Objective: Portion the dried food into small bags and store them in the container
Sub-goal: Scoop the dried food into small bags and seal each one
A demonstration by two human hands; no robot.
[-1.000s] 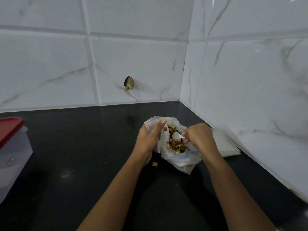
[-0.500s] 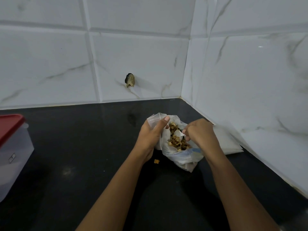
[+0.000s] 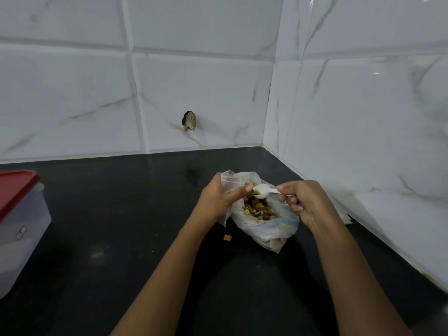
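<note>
A large plastic bag (image 3: 268, 227) of dried food (image 3: 258, 209) lies open on the black counter near the corner. My left hand (image 3: 218, 198) grips a small clear bag (image 3: 230, 181) by its edge, just left of the large bag's mouth. My right hand (image 3: 306, 202) holds a white plastic spoon (image 3: 263, 190) by the handle, its bowl raised over the dried food and tipped toward the small bag. A translucent container with a red lid (image 3: 18, 214) stands at the far left.
One loose piece of dried food (image 3: 227, 237) lies on the counter (image 3: 121, 238) below my left hand. A stack of flat clear bags (image 3: 349, 214) rests against the right wall. White tiled walls meet in a corner behind.
My right hand has lifted the white spoon out of the large bag; its bowl now shows above the food, next to my left thumb. The left hand stays on the small bag.
</note>
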